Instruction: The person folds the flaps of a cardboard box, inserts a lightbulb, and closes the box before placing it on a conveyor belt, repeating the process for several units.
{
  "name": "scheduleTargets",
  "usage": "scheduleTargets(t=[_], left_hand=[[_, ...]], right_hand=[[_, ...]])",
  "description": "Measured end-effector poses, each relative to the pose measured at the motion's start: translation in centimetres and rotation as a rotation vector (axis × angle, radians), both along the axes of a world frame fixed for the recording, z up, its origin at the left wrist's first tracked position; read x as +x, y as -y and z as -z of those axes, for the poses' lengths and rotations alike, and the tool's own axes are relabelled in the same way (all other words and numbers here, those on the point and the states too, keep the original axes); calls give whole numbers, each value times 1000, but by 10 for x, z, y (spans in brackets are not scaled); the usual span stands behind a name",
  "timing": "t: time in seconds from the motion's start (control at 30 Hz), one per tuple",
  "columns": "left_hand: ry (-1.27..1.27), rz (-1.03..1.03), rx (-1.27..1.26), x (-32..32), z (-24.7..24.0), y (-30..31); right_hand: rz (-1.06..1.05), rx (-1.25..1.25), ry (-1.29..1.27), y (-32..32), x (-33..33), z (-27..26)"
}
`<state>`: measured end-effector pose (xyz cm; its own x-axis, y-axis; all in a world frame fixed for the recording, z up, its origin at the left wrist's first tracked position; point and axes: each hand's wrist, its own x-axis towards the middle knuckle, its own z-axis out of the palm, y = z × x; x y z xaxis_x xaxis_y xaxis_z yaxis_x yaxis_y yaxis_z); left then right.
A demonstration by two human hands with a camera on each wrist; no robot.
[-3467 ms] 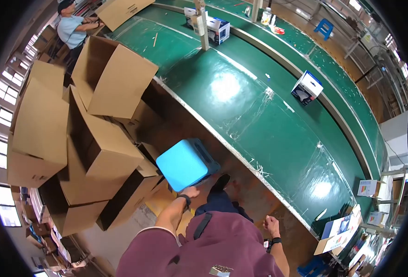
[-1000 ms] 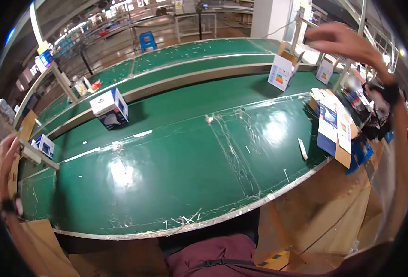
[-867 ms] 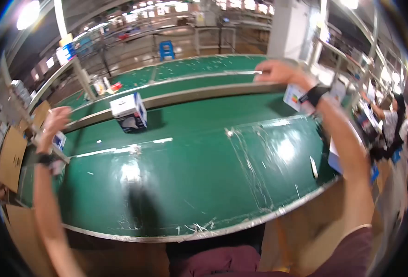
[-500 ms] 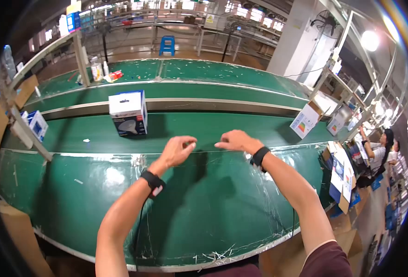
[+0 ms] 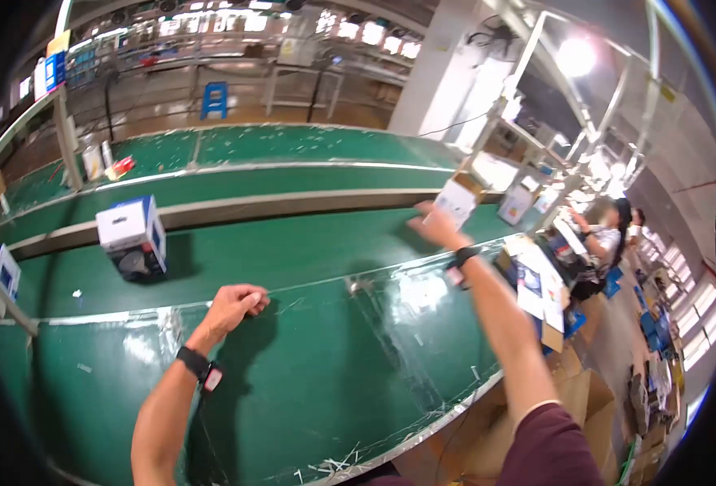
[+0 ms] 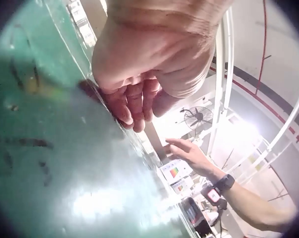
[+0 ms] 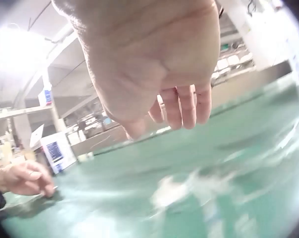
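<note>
Head view: right hand (image 5: 432,227), fingers spread, reaches for white cardboard carton (image 5: 457,201) just beyond it. Left hand (image 5: 235,304) rests curled on green conveyor belt (image 5: 317,243), grip unclear. Likely reach step; next: enclose carton.

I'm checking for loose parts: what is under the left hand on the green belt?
Only the green belt and a shiny taped seam show beneath the left hand. Its curled fingers cover whatever they might pinch.
</note>
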<state>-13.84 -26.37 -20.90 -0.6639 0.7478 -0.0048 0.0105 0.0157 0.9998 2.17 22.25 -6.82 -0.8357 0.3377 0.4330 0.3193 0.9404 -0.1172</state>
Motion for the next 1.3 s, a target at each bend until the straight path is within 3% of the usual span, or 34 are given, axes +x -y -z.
scheduleTargets(t=[0.07,0.1,0.13,0.17,0.2,0.23,0.27,0.33,0.4,0.53,0.57,0.7,0.8,0.87,0.9,0.93,1.0,1.13,1.23,1.3], left_hand=[[26,58,82,1,-9,0],[-8,192,236,-14,4,2],[45,60,169,-5,-9,4],[160,-17,119,-7,-6,5],[282,-170,111,-1,-15,2],[335,-203,154,-3,-8,6],[362,-235,176,-4,-6,8],[402,-287,235,0,-7,6],[410,-353,302,2,-2,5],[385,-417,444,9,4,9],[378,-422,464,10,5,10],[380,-440,357,27,-17,5],[-159,-342,141,90,-76,-32],[-574,-285,12,137,-106,-52],[-808,-290,-119,152,-110,-57],[-1026,-324,-157,168,-113,-62],[-1104,-460,-80,181,-104,-56],[-907,-557,38,183,-102,2],[-1114,-545,-127,183,-119,40],[-1209,-495,-176,177,-130,53]], right_hand=[[104,244,-104,-128,23,-13],[-28,515,-253,-180,34,-7],[145,706,37,-223,34,-13],[-40,577,-117,-236,35,-19],[74,254,-1,-238,41,-28],[171,296,60,-248,43,-17],[49,382,46,-277,43,1],[35,249,-3,-290,33,15],[166,10,50,-252,21,3],[168,189,-190,-252,6,28],[136,197,-151,-251,7,24],[-28,174,-198,-80,23,-23],[-196,69,-317,64,55,-28],[-317,148,-318,151,67,-16],[-379,39,-256,194,75,-14],[-403,100,-164,230,78,-4],[-466,57,-117,302,93,-5],[-877,-171,-199,354,133,-39],[-1138,-22,-541,329,131,-55],[-883,-52,-373,310,121,-87]])
